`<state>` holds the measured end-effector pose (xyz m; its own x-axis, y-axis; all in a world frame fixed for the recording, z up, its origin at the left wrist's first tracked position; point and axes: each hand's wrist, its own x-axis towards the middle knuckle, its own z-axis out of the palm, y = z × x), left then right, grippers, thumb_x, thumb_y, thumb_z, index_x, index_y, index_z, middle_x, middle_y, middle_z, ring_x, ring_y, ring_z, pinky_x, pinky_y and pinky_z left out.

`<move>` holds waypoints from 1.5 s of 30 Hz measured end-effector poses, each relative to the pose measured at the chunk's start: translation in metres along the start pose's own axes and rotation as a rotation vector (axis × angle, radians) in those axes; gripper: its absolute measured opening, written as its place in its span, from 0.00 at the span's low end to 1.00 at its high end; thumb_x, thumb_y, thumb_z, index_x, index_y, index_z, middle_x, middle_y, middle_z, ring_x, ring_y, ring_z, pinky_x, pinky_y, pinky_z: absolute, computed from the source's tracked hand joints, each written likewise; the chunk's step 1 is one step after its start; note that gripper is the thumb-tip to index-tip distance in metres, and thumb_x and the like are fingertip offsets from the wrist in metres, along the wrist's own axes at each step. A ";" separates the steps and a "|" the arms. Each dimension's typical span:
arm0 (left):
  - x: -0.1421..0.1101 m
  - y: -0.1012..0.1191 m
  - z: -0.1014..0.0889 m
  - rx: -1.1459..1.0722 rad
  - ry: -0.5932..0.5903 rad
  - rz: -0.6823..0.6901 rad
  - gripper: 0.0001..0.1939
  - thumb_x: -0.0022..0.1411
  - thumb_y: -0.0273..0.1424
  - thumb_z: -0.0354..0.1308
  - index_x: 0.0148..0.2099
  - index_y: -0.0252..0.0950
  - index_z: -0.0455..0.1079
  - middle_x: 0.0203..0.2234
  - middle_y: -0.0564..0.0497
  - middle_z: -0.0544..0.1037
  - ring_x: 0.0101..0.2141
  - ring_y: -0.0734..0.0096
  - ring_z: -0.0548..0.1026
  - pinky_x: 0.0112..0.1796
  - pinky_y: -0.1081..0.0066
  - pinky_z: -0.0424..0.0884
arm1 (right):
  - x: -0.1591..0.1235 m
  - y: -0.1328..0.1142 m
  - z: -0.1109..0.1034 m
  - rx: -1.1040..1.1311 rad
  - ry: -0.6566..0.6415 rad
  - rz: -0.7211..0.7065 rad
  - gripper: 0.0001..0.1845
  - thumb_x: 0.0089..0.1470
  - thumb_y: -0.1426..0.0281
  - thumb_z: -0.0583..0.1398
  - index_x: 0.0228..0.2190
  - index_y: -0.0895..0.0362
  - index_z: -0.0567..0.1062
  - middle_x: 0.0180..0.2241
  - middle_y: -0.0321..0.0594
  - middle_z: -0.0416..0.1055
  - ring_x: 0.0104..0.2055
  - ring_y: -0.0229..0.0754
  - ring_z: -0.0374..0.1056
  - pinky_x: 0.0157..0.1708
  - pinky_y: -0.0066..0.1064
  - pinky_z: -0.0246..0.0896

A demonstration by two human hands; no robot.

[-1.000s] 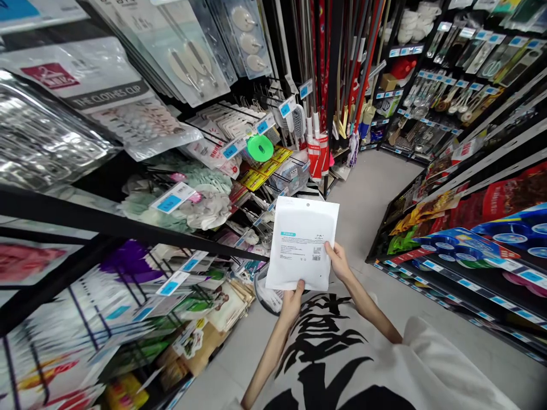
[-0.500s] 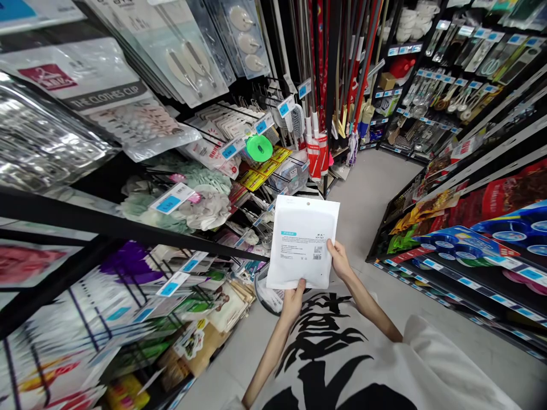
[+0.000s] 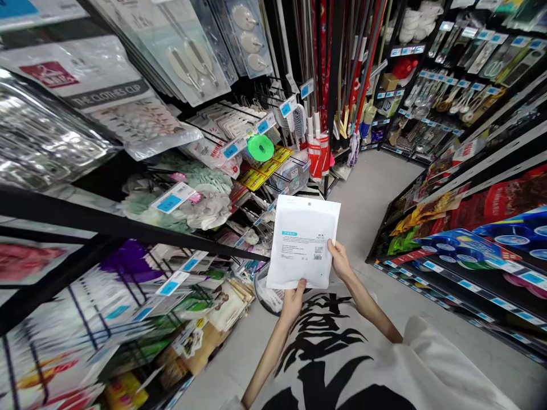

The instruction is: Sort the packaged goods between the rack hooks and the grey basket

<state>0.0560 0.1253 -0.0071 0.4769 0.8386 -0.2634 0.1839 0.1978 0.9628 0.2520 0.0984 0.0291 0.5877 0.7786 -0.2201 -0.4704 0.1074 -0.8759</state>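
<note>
A flat white plastic packet (image 3: 301, 239) is held up in front of my chest, its printed side with small text, a blue label and a square code facing me. My left hand (image 3: 293, 299) grips the bottom edge, thumb on the front and fingers hidden behind. At the right edge, my right hand (image 3: 339, 259) is closed on the packet, its thumb over the printed face. A small hang hole shows at the top. Below and left of the packet, partly covered by it, is a dark-rimmed basket (image 3: 261, 293) with something pale inside.
Close on my left, racks carry bath puffs (image 3: 209, 208), a bag of clothes clips (image 3: 128, 102) and a green disc (image 3: 260, 148). Mop poles (image 3: 329, 68) stand ahead. Kitchen utensils (image 3: 457, 102) hang at the far right. A right-hand shelf holds blue packs (image 3: 465, 247). Grey floor (image 3: 363, 176) runs between.
Both hands keep the same hold on the packet, which stays nearly still. The view has shifted very slightly, so the racks ahead sit a little further right.
</note>
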 end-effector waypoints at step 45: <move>0.004 -0.007 0.007 -0.092 0.099 -0.101 0.41 0.61 0.59 0.58 0.62 0.31 0.71 0.51 0.35 0.81 0.49 0.44 0.81 0.55 0.49 0.74 | 0.003 0.020 0.007 -0.097 -0.018 0.002 0.42 0.47 0.53 0.74 0.61 0.47 0.68 0.60 0.45 0.71 0.53 0.50 0.72 0.57 0.47 0.67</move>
<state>0.0627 0.1231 -0.0156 0.3723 0.8571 -0.3560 0.1450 0.3252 0.9345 0.2400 0.1077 0.0143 0.5742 0.7900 -0.2150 -0.4055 0.0463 -0.9129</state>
